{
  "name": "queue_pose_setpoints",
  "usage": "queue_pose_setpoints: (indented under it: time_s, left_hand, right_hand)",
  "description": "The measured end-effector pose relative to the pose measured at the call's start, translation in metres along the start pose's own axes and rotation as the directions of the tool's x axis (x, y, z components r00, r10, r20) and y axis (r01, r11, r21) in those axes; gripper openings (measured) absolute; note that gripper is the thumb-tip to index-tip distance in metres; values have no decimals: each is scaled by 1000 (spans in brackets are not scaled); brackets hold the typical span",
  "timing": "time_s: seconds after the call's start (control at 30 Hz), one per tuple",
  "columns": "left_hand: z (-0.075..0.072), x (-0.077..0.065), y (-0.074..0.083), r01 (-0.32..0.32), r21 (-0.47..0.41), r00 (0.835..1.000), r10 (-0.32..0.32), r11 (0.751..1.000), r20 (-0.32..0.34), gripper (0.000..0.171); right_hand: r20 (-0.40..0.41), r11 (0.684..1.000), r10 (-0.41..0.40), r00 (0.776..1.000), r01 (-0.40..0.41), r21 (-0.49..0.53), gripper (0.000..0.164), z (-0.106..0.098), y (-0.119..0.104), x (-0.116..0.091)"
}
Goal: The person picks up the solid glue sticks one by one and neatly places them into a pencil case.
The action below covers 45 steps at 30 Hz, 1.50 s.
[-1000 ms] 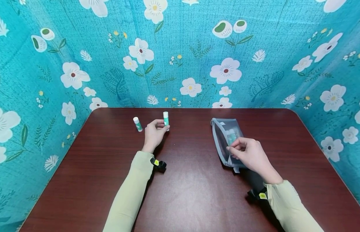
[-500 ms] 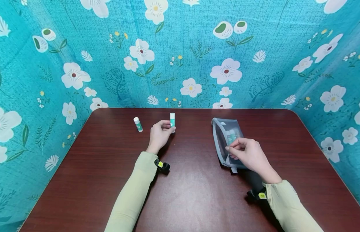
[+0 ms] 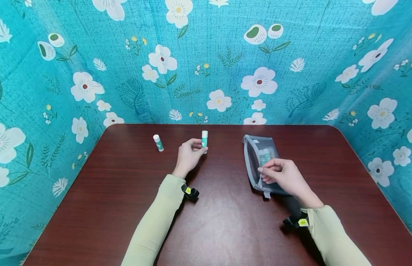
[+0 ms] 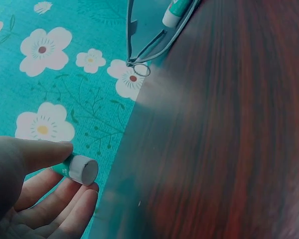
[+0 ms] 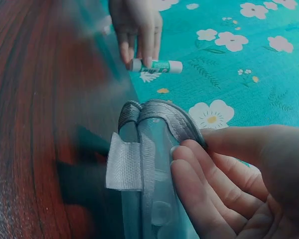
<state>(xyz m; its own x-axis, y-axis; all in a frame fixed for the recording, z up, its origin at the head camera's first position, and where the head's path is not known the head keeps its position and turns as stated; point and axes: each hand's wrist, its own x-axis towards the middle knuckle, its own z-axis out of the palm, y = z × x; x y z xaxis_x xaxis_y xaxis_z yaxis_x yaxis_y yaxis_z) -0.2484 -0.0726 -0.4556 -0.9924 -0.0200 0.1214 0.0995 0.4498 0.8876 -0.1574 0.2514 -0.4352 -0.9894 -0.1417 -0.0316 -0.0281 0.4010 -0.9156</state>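
My left hand [image 3: 188, 155] pinches a green-and-white glue stick [image 3: 204, 136] between thumb and fingers, upright over the back middle of the table. In the left wrist view the white end [image 4: 83, 170] of that stick points out past the thumb. On the right, a grey see-through zip pouch [image 3: 248, 160] lies with its mouth unzipped and facing left. My right hand [image 3: 285, 177] pinches the edge of the pouch's mouth, thumb outside the fingers' curl. Through the pouch wall show glue sticks [image 3: 264, 156], partly hidden by the hand. Another glue stick [image 3: 158, 143] is at the back left.
The dark reddish-brown table [image 3: 219, 221] has rounded back corners. A blue flowered cloth [image 3: 199, 55] hangs behind it and along both sides. Both wrists carry small black cameras, the left one [image 3: 191, 193] close above the tabletop. A fabric tab [image 5: 123, 162] sticks out from the pouch's near end.
My left hand has moved right with the glue stick, away from the other stick and toward the pouch. The right hand has kept its grip on the pouch, nearly still.
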Motion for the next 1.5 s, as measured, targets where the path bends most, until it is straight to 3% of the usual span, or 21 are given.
queue_pose_setpoints:
  time_s: [0.2,0.8,1.5]
  left_hand:
    - [6,-3,5,-9,-8,999,10,1000,43,29]
    - [38,-16,23,-1,-64,982,13,998,189,28]
    - [68,-23,36,-15,-52,969,28,999,245,29]
  right_hand:
    - [23,997,30,999,-31,71,31,-2,2,0]
    - [43,990,63,997,-68,123,32,-5,4,3]
    - [46,985,63,997,-70,155,33,-6,5,3]
